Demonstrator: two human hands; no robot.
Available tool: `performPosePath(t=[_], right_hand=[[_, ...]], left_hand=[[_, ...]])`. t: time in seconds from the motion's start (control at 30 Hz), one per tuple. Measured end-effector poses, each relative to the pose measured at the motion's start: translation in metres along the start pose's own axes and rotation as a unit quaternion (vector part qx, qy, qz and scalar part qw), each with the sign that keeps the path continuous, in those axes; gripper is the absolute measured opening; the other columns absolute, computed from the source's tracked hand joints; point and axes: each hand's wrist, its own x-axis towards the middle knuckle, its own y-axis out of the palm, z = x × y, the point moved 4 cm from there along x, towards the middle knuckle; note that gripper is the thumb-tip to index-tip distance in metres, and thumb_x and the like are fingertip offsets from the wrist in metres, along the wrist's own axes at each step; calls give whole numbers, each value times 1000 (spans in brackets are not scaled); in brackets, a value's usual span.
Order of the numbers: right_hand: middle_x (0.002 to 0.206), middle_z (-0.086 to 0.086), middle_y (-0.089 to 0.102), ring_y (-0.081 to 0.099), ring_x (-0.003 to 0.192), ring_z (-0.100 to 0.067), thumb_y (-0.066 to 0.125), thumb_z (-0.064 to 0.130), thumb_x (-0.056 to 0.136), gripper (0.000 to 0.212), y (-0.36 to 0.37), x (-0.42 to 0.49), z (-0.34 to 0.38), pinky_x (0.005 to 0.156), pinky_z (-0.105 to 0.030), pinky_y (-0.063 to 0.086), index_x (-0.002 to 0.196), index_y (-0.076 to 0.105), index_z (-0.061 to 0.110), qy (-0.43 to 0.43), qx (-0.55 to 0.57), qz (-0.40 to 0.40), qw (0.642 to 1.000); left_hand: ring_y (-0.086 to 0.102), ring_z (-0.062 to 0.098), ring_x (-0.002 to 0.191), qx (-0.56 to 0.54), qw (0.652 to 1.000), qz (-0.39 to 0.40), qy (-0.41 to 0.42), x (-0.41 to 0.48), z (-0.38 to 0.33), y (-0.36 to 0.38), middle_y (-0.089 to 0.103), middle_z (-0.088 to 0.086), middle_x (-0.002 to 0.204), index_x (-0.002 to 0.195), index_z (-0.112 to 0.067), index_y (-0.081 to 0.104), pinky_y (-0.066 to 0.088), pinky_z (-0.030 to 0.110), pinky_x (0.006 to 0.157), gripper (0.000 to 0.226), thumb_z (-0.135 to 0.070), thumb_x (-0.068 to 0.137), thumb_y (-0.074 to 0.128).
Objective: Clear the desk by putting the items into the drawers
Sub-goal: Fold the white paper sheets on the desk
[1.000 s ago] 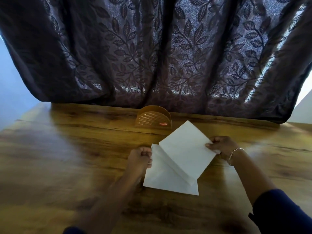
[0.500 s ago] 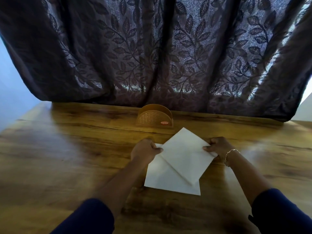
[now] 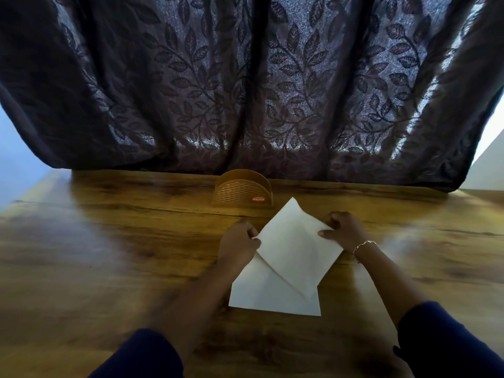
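Note:
Two white envelopes lie on the wooden desk (image 3: 109, 255) in front of me. The upper envelope (image 3: 297, 246) is turned diagonally and overlaps the lower envelope (image 3: 261, 293), which lies flat. My left hand (image 3: 237, 241) pinches the upper envelope's left corner. My right hand (image 3: 343, 230), with a bracelet at the wrist, pinches its right edge. No drawer is in view.
A small tan perforated letter holder (image 3: 242, 192) stands at the back of the desk, just beyond the envelopes. A dark leaf-patterned curtain (image 3: 245, 91) hangs behind the desk's far edge.
My left hand has moved right from beside the envelopes onto the upper envelope's left corner. The right hand keeps its hold, and the upper envelope has shifted slightly.

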Motion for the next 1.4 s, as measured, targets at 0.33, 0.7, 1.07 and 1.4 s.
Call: performPosePath(t=[0.33, 0.7, 1.07, 1.4], right_hand=[[127, -4, 55, 53, 114, -21, 72, 22, 78, 58, -4, 14, 11, 93, -32, 43, 129, 48, 6, 8, 83, 46, 995], [88, -1, 68, 66, 78, -12, 54, -4, 84, 21, -25, -31, 60, 65, -24, 58, 95, 60, 12, -36, 438, 88, 894], [97, -19, 64, 61, 88, -33, 62, -7, 80, 27, 29, -56, 16, 89, -48, 49, 106, 60, -9, 146, 353, 32, 923], [97, -14, 67, 64, 89, -29, 65, 0, 80, 28, 49, -52, 12, 88, -45, 51, 108, 64, -1, 114, 263, 8, 958]], left_hand=[[54, 11, 88, -88, 995, 19, 44, -5, -16, -5, 60, -2, 102, 111, -12, 59, 45, 19, 72, 26, -7, 85, 62], [57, 5, 79, -332, 934, -48, 125, -20, -51, -64, 61, -7, 84, 80, -21, 60, 52, 15, 67, 22, 0, 86, 57], [54, 17, 72, -224, 960, -11, -169, -14, 24, -39, 59, 7, 84, 86, -15, 58, 45, 27, 59, 11, -11, 93, 50], [53, 18, 67, -80, 984, 23, -158, -7, 21, -19, 53, 5, 70, 65, -13, 50, 42, 30, 64, 27, -22, 82, 68]])
